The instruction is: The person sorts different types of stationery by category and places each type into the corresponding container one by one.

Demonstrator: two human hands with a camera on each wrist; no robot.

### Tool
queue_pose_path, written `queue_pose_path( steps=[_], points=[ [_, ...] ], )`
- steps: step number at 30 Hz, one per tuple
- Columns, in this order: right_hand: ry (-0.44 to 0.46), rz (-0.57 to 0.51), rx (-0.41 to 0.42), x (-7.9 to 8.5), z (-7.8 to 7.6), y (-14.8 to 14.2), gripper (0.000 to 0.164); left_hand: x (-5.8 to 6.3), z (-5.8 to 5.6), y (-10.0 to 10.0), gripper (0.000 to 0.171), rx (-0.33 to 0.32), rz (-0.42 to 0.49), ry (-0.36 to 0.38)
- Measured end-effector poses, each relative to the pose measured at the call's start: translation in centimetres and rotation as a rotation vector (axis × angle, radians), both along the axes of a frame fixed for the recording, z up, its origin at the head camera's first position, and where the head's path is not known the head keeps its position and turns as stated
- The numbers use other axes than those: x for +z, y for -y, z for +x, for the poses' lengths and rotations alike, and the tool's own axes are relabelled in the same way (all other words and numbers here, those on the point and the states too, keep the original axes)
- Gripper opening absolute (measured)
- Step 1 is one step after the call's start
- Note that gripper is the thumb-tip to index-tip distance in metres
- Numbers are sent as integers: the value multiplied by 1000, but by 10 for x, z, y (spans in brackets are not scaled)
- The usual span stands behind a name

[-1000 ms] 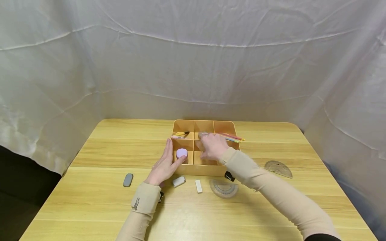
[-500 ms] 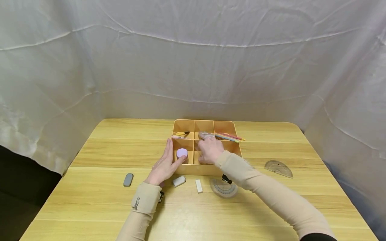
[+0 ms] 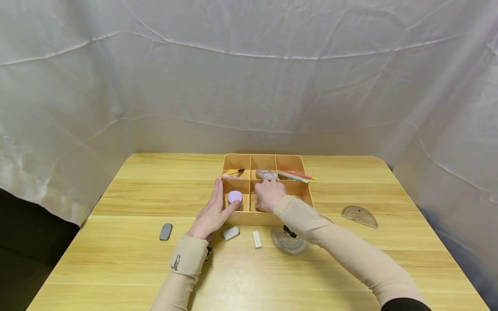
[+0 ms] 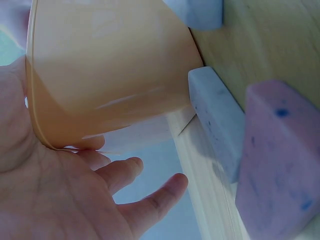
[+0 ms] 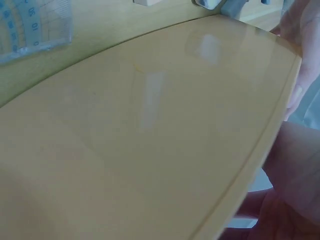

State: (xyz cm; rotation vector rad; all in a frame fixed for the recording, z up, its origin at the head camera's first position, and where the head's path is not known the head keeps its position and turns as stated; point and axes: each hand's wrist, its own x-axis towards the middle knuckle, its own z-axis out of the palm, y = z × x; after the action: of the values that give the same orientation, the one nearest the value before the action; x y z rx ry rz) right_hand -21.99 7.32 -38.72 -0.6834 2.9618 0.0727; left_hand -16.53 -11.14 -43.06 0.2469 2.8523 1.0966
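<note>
An orange divided organizer box (image 3: 268,218) stands at the table's far middle. My left hand (image 3: 210,216) lies along its left front corner, fingers extended outside the wall and thumb reaching over the rim toward a round purple-lidded thing (image 3: 234,197) in the front left compartment. In the left wrist view the fingers (image 4: 157,202) are spread beneath the box wall. My right hand (image 3: 269,195) reaches down into the front middle compartment with bent fingers; their tips are hidden, and I cannot tell whether they hold anything. Behind it sits a rounded translucent case (image 3: 266,174).
Colored pencils (image 3: 295,176) lean over the right rim; a yellow-and-black pen (image 3: 235,172) lies back left. In front are a white eraser (image 3: 256,239), a sleeved white block (image 3: 231,233), a pink speckled block (image 4: 282,165) and a clear protractor (image 3: 288,245). Another protractor (image 3: 359,216) and a grey oblong (image 3: 165,232) flank them.
My right hand has shifted left and settled lower into the front middle compartment, leaving the translucent case behind it more visible. My left hand has stayed at the box corner.
</note>
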Motion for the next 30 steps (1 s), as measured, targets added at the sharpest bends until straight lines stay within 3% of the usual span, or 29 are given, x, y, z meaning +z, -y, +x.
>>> queue_pose_path(
  steps=[10, 13, 17, 22, 27, 30],
  points=[
    [-8, 30, -3, -4, -1, 2, 21, 1, 1, 0, 90, -1, 0, 6],
    [-5, -7, 10, 1, 2, -2, 22, -1, 0, 0, 90, 0, 1, 5],
    [-36, -220, 47, 18, 17, -22, 20, -1, 0, -1, 90, -1, 6, 0],
    [-188, -642, 71, 27, 41, -73, 23, 0, 0, -2, 90, -8, 5, -2],
    [-241, -942, -134, 10, 53, -147, 17, 1, 0, -1, 89, -3, -2, 0],
    [-236, -971, -266, -12, 52, -193, 23, 1, 0, 0, 90, -1, -13, 6]
  ],
)
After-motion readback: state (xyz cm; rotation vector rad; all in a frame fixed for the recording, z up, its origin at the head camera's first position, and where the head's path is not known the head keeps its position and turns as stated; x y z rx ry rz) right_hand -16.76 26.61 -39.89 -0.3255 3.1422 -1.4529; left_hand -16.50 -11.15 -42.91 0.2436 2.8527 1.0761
